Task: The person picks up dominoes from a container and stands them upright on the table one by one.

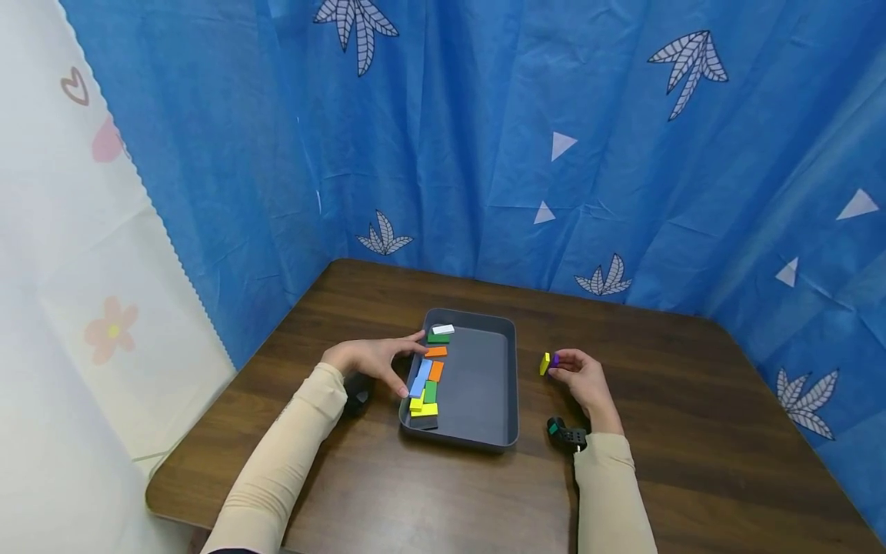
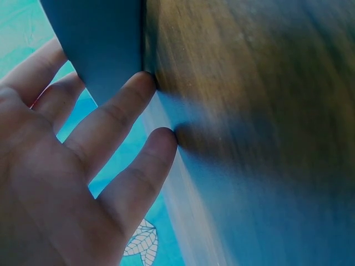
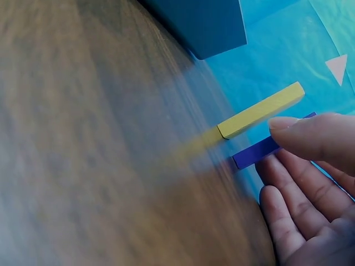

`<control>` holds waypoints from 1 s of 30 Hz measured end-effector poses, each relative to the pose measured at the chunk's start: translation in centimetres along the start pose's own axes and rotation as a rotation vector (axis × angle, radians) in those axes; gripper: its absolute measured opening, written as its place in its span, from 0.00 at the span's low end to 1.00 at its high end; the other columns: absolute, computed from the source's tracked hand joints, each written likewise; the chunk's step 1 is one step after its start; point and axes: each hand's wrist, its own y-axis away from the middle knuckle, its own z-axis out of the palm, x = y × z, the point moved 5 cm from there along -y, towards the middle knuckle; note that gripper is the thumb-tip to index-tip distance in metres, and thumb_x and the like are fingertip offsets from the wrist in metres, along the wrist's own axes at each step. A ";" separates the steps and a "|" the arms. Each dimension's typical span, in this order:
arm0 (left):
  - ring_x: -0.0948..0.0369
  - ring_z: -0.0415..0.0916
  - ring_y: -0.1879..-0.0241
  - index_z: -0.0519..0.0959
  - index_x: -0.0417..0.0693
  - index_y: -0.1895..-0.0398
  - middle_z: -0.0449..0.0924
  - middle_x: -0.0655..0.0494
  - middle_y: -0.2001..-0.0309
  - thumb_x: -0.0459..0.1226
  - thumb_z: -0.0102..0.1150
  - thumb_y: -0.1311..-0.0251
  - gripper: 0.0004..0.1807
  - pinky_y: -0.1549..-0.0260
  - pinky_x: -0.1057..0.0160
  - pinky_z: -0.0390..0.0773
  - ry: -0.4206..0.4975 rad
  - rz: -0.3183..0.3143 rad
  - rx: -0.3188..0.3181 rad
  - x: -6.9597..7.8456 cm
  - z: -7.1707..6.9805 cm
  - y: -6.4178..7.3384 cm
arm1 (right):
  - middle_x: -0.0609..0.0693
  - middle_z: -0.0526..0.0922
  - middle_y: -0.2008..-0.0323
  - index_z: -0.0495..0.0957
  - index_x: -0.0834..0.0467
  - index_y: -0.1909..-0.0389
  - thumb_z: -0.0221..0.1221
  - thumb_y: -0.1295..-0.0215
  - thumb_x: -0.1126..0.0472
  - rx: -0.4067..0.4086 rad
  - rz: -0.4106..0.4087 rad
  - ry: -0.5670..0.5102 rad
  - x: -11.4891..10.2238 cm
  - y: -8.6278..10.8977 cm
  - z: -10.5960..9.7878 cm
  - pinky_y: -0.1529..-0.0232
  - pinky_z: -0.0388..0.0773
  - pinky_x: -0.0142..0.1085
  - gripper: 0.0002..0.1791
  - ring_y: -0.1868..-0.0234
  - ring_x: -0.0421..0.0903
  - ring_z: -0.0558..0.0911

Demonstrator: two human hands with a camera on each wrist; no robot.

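Observation:
My left hand (image 1: 377, 360) spreads its fingers along the left rim of a dark grey tray (image 1: 477, 435), thumb near a light blue block (image 1: 421, 378). In the left wrist view, its spread fingers (image 2: 113, 113) lie by the tray's outer wall (image 2: 105, 44) and the tabletop. Right of the tray, my right hand (image 1: 584, 381) pinches a purple domino block (image 3: 256, 153) between thumb and fingers, its lower end close to the table. A yellow domino block (image 3: 260, 111) stands on edge just left of it, with a narrow gap between them.
Along the tray's left side lie several other blocks, among them a white block (image 1: 443, 329), an orange block (image 1: 436, 352) and a black block (image 1: 424, 422). The brown wooden table (image 1: 664, 408) backs onto a blue curtain (image 1: 443, 138). Black devices sit at both wrists.

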 end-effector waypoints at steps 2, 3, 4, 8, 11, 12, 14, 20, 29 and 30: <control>0.50 0.48 0.21 0.60 0.62 0.23 0.33 0.64 0.17 0.50 0.78 0.53 0.53 0.26 0.36 0.52 0.003 0.002 -0.001 0.0 0.1 0.0 | 0.64 0.78 0.45 0.72 0.68 0.40 0.62 0.34 0.72 -0.010 0.009 0.003 0.1 0.1 0.1 0.57 0.77 0.19 0.22 0.53 0.44 0.79; 0.50 0.48 0.21 0.60 0.62 0.23 0.34 0.64 0.17 0.50 0.78 0.52 0.53 0.27 0.36 0.52 0.006 0.003 0.000 0.0 0.1 0.0 | 0.64 0.78 0.45 0.72 0.68 0.40 0.62 0.34 0.72 -0.015 0.012 0.005 0.1 0.1 0.1 0.57 0.77 0.19 0.22 0.52 0.45 0.78; 0.50 0.48 0.21 0.60 0.62 0.23 0.33 0.63 0.17 0.50 0.78 0.52 0.52 0.27 0.36 0.53 0.009 0.006 0.000 0.0 0.1 0.0 | 0.64 0.77 0.44 0.71 0.68 0.39 0.61 0.34 0.71 -0.021 0.013 0.010 0.1 0.1 0.1 0.56 0.77 0.18 0.23 0.51 0.45 0.78; 0.50 0.47 0.21 0.60 0.61 0.23 0.33 0.63 0.17 0.49 0.78 0.52 0.52 0.26 0.37 0.52 0.008 0.010 -0.002 -0.1 0.2 0.1 | 0.66 0.75 0.40 0.68 0.68 0.35 0.61 0.32 0.68 -0.057 0.016 0.021 0.0 0.5 0.1 0.55 0.76 0.19 0.26 0.47 0.47 0.78; 0.50 0.47 0.21 0.60 0.61 0.23 0.33 0.63 0.17 0.49 0.78 0.52 0.52 0.26 0.37 0.52 0.005 0.015 -0.003 -0.1 0.2 0.1 | 0.67 0.73 0.38 0.66 0.69 0.33 0.61 0.31 0.66 -0.077 0.016 0.026 -0.2 0.8 -0.3 0.54 0.75 0.18 0.29 0.45 0.48 0.78; 0.50 0.47 0.21 0.60 0.60 0.23 0.33 0.63 0.17 0.49 0.78 0.52 0.52 0.26 0.37 0.52 0.003 0.017 -0.002 -0.1 0.2 0.1 | 0.67 0.73 0.37 0.65 0.69 0.32 0.61 0.31 0.65 -0.080 0.016 0.028 -0.4 0.9 -0.4 0.54 0.75 0.19 0.29 0.44 0.50 0.77; 0.50 0.48 0.21 0.60 0.59 0.23 0.33 0.61 0.17 0.48 0.78 0.51 0.52 0.26 0.38 0.53 0.005 0.023 -0.002 -0.1 0.2 0.1 | 0.67 0.72 0.36 0.65 0.68 0.31 0.61 0.31 0.63 -0.080 0.018 0.037 -0.7 1.0 -0.8 0.51 0.75 0.21 0.30 0.41 0.52 0.77; 0.50 0.46 0.21 0.62 0.59 0.24 0.33 0.62 0.17 0.48 0.79 0.52 0.51 0.26 0.37 0.53 0.019 0.010 0.007 0.1 0.1 0.2 | 0.66 0.70 0.33 0.63 0.66 0.29 0.60 0.29 0.59 -0.066 -0.014 0.062 -2.6 1.4 -1.6 0.31 0.71 0.48 0.32 0.34 0.59 0.72; 0.51 0.48 0.21 0.64 0.59 0.25 0.35 0.65 0.18 0.50 0.79 0.54 0.50 0.26 0.38 0.53 0.018 0.000 0.015 0.0 0.2 0.3 | 0.67 0.74 0.36 0.66 0.65 0.31 0.61 0.29 0.58 -0.046 -0.177 0.080 -7.4 2.6 -2.3 0.50 0.73 0.18 0.30 0.38 0.55 0.75; 0.51 0.48 0.21 0.64 0.59 0.25 0.34 0.65 0.18 0.50 0.79 0.54 0.50 0.26 0.39 0.53 0.017 0.004 0.012 0.0 0.2 0.2 | 0.67 0.74 0.36 0.66 0.66 0.31 0.61 0.30 0.59 -0.049 -0.199 0.072 -7.9 2.8 -2.3 0.52 0.73 0.17 0.30 0.39 0.54 0.75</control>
